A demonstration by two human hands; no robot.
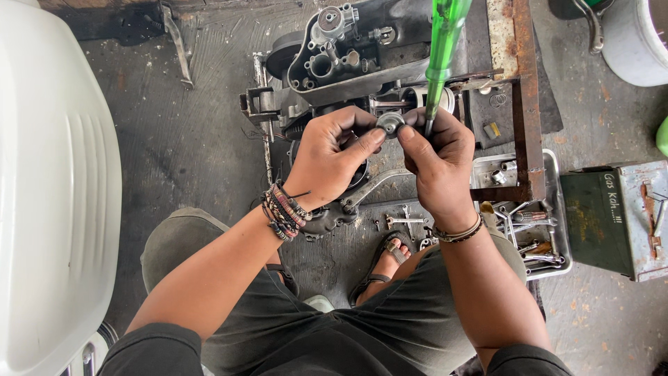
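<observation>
Pinched between both thumbs: small round metal part, left hand and right hand closed on it. Right hand also clamps green-handled screwdriver, upright. Part held above engine case.

From my remote view, my two hands hide most of the small round metal part pinched between them; only its top shows. The green screwdriver runs off the top edge, its tip lost behind my right hand. My left hand covers part of the engine casing. The white panel and pale bucket are cut off by the edges. Tools in the metal tray are too small to tell apart.
</observation>
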